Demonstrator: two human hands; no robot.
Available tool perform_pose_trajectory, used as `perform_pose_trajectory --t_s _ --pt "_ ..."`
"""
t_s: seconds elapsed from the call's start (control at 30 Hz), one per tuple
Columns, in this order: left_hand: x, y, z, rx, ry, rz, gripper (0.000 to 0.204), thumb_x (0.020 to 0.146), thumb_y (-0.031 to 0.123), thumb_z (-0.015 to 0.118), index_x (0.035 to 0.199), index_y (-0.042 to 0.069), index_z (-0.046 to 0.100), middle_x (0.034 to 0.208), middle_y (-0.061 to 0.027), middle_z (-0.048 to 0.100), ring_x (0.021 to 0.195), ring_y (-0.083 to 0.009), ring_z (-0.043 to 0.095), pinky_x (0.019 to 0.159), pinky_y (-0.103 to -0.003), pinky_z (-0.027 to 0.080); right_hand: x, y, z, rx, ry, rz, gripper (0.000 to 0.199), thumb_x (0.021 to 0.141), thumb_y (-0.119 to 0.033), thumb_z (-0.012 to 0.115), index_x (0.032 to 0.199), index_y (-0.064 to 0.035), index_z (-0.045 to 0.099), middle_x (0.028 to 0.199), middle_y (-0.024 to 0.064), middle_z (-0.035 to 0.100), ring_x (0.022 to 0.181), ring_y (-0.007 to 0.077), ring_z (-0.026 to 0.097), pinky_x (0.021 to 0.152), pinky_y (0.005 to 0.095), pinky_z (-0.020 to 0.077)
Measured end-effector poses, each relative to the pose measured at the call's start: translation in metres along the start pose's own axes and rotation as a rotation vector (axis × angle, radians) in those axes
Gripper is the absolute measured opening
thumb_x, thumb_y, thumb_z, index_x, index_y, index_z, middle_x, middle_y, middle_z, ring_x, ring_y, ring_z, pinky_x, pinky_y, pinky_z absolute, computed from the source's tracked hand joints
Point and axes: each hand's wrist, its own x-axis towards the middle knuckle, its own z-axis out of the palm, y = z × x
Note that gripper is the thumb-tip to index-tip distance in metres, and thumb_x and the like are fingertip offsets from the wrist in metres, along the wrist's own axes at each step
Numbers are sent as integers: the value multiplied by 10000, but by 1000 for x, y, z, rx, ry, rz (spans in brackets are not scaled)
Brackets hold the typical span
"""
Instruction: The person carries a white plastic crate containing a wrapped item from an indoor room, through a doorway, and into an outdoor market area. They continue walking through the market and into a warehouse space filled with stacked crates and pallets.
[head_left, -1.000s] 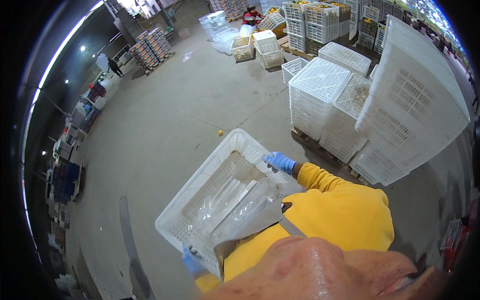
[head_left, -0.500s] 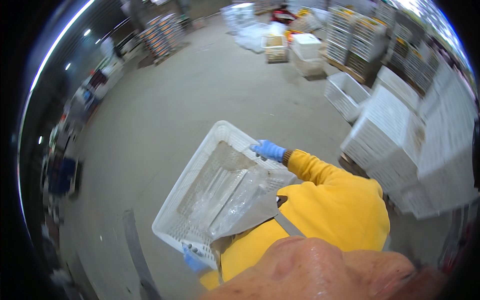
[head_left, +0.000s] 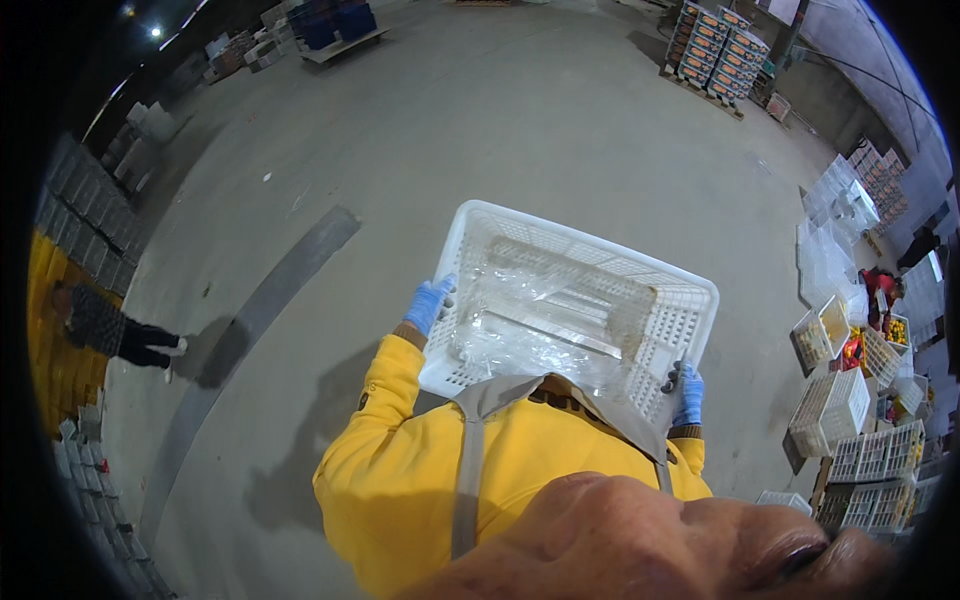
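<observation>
A white perforated plastic crate (head_left: 590, 237) is held out in front of my yellow sweatshirt and grey apron. Crumpled clear plastic film (head_left: 500, 345) lies inside it, with pale flat strips (head_left: 560, 333) showing among the film; what the strips are I cannot tell. My left hand (head_left: 430, 304), in a blue glove, is closed on the crate's left rim. On the opposite side my right hand (head_left: 687, 392), gloved alike, grips the right rim, its fingertips curled over the edge. The apron covers part of the crate's near side.
A person (head_left: 112, 328) in dark clothes stands at far left beside stacked crates. Printed boxes are piled on a pallet (head_left: 715, 55) at back right. White crates (head_left: 830, 410) and a person in red (head_left: 880, 292) are along the right. A dark strip (head_left: 270, 290) crosses the concrete floor.
My body has turned to the left, carrying the crate along. The stacked white crates formerly close on my right have swung toward the right edge; the person at left has come into view.
</observation>
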Motion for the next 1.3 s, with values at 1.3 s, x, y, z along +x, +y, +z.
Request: perform_pose_trajectory --t_s 1.3 --pt "798 294 12 -204 262 15 381 842 401 576 921 28 581 624 -40 547 401 -96 414 382 -246 360 699 -335 705 -178 -349 -93 309 868 -350 569 868 -41 567 616 21 504 449 114 471 405 257 435"
